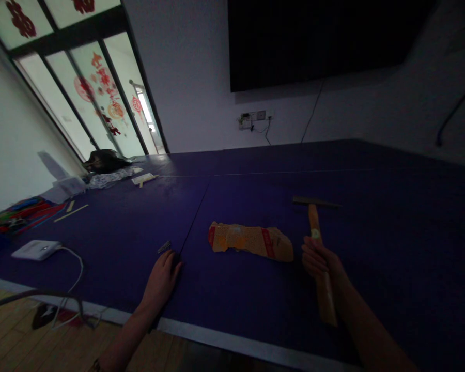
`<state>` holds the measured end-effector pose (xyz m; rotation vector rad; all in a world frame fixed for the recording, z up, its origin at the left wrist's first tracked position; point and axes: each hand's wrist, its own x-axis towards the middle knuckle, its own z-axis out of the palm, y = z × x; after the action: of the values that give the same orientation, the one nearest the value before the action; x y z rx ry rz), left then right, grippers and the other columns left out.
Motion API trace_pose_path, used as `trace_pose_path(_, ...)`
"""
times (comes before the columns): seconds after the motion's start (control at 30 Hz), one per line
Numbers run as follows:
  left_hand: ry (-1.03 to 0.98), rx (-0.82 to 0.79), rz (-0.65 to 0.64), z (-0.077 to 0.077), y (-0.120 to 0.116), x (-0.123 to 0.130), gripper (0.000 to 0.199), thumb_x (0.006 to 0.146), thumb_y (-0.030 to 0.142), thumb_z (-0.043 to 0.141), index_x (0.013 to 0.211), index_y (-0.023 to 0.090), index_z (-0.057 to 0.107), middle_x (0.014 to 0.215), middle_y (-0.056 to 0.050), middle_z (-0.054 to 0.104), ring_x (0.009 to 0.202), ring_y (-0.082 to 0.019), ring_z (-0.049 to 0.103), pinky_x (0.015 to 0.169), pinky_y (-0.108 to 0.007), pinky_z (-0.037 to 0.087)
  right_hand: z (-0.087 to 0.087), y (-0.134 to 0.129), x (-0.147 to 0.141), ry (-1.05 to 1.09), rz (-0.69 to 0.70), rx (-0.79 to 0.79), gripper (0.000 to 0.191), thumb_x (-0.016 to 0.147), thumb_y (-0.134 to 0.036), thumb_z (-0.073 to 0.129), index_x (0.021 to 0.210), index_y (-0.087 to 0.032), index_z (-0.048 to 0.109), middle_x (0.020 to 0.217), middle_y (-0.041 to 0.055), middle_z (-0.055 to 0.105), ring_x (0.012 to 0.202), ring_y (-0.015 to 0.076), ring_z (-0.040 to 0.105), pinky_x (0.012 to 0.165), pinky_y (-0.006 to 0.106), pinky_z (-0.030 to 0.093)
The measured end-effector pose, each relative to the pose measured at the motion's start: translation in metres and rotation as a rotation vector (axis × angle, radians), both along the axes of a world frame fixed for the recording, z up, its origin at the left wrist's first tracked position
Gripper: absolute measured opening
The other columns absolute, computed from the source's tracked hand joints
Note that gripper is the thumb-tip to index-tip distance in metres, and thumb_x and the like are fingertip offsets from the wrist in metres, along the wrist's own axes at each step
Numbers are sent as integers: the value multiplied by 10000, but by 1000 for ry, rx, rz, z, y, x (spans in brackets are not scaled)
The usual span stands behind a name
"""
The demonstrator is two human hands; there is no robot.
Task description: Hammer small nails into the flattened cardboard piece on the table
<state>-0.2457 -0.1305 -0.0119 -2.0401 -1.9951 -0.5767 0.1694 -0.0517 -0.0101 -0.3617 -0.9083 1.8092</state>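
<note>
My right hand (318, 257) is closed around the wooden handle of a hammer (313, 217). The hammer's narrow dark metal head points away from me, just above or on the purple tabletop (248, 294). My left hand (161, 274) rests low on the table, thumb apart from the fingers. Right at its fingertips lies a small bunch of thin metal nails (164, 247), touching or nearly touching them. Between my hands is a torn strip of brown cardboard (251, 241) with red bands and an orange patch, lying flat.
A white charger-like box (36, 250) with a white cable sits at the left. Behind it are colourful strips (31, 213), thin wooden sticks (71, 213), a white packet (143, 179) and a dark bag (106, 160). A seam crosses the tabletop; its pale front edge (225, 338) is near me.
</note>
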Motion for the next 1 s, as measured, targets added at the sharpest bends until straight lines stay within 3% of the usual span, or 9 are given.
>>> trace_pose_path(0.17, 27, -43, 7, -3, 2, -1, 432, 820, 394, 342, 1031, 75, 543, 1121, -170, 556, 1092, -266, 487, 922, -413, 407, -4, 3, 1, 114, 128, 12, 257, 836, -264, 442, 609, -208, 334, 384, -124, 251, 257, 27, 12, 212, 88, 153)
trace_pose_path(0.57, -64, -86, -57, -1, 5, -6, 371, 843, 335, 302, 995, 134, 573, 1047, -102, 610, 968, -197, 572, 867, -341, 459, 2, 0, -3, 41, 127, -43, 328, 787, -299, 511, 580, -213, 272, 369, -132, 228, 258, 26, -15, 203, 96, 139)
trace_pose_path(0.7, -22, -64, -22, 11, 6, -13, 328, 830, 223, 306, 1002, 164, 579, 1038, -85, 615, 937, -190, 580, 838, -324, 460, 1, 2, -3, 2, 108, -61, 362, 756, -309, 547, 572, -215, 251, 362, -136, 229, 260, 22, -20, 204, 96, 141)
trace_pose_path(0.83, 104, -226, 52, 30, 10, -17, 308, 790, 133, 351, 966, 173, 600, 983, -87, 632, 887, -200, 590, 794, -308, 443, 0, 2, -3, -17, 89, -85, 366, 742, -322, 561, 573, -216, 254, 355, -136, 224, 261, 25, -22, 204, 100, 147)
trace_pose_path(1.0, 195, -348, 37, 42, 15, -17, 274, 790, 125, 357, 867, 150, 618, 914, -107, 635, 798, -202, 596, 733, -299, 429, 1, 0, -4, -15, 64, -116, 365, 743, -320, 565, 577, -216, 256, 363, -135, 230, 280, 28, -32, 207, 93, 138)
